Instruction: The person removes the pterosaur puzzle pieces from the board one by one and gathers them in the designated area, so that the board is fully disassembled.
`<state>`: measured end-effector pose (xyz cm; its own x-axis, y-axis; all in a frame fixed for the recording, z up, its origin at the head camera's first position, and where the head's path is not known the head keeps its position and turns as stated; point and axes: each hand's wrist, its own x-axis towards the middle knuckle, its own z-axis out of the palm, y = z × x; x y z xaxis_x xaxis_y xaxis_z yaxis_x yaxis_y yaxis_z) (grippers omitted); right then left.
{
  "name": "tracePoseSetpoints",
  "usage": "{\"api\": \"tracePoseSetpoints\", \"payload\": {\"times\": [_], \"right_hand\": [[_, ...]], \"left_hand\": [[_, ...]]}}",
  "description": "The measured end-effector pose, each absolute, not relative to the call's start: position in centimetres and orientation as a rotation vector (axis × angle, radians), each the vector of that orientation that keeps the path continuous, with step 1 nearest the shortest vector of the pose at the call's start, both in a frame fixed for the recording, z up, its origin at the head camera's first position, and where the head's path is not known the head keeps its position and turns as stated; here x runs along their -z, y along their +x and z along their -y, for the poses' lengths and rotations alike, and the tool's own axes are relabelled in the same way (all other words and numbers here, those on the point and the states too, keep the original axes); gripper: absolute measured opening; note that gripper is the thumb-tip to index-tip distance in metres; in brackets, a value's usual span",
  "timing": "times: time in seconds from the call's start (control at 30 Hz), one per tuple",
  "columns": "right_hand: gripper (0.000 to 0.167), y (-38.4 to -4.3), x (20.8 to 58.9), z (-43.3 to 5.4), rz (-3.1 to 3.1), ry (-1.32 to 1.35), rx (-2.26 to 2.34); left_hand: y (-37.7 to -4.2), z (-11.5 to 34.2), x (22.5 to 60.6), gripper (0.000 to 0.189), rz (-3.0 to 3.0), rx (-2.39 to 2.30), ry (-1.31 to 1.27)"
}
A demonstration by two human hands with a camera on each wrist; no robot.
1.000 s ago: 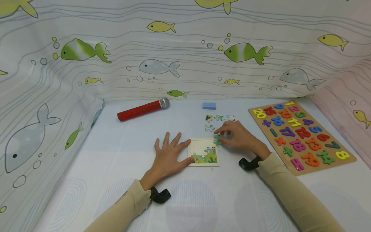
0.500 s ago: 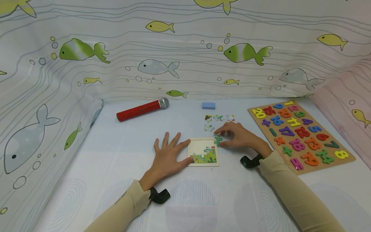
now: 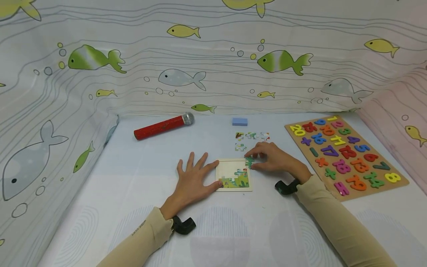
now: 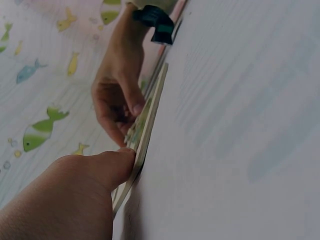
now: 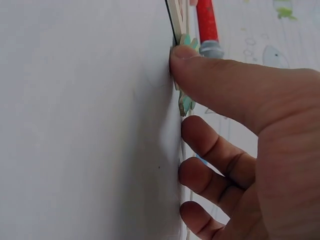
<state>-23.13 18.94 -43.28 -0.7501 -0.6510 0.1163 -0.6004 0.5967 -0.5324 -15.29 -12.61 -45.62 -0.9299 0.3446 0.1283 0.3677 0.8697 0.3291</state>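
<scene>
A small wooden jigsaw tray lies mid-table, with joined green and yellow pieces along its bottom and right side. My left hand is spread flat at its left, thumb and index fingertip on the tray's edge; the left wrist view shows the thumb on the rim. At the tray's upper right corner, my right hand pinches a green jigsaw piece between thumb and index finger. In the right wrist view the thumb covers part of this piece, and the other fingers are bent beside it.
Several loose jigsaw pieces lie behind the tray, with a blue block farther back. A red microphone lies at back left. A number board stands to the right of my right hand. A fish-patterned cloth walls the table.
The right hand shifted the green jigsaw piece slightly right, then back left over the tray's upper right corner. The left hand stays in place on the tray.
</scene>
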Motion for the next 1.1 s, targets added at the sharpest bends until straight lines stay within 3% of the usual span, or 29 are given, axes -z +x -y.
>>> {"api": "tracePoseSetpoints", "payload": {"times": [1.1], "right_hand": [[0.037, -24.3, 43.2, -20.4, -2.836, -0.936, 0.885]], "left_hand": [[-15.2, 12.7, 45.8, 0.07, 2.944, 0.552, -0.575]]}}
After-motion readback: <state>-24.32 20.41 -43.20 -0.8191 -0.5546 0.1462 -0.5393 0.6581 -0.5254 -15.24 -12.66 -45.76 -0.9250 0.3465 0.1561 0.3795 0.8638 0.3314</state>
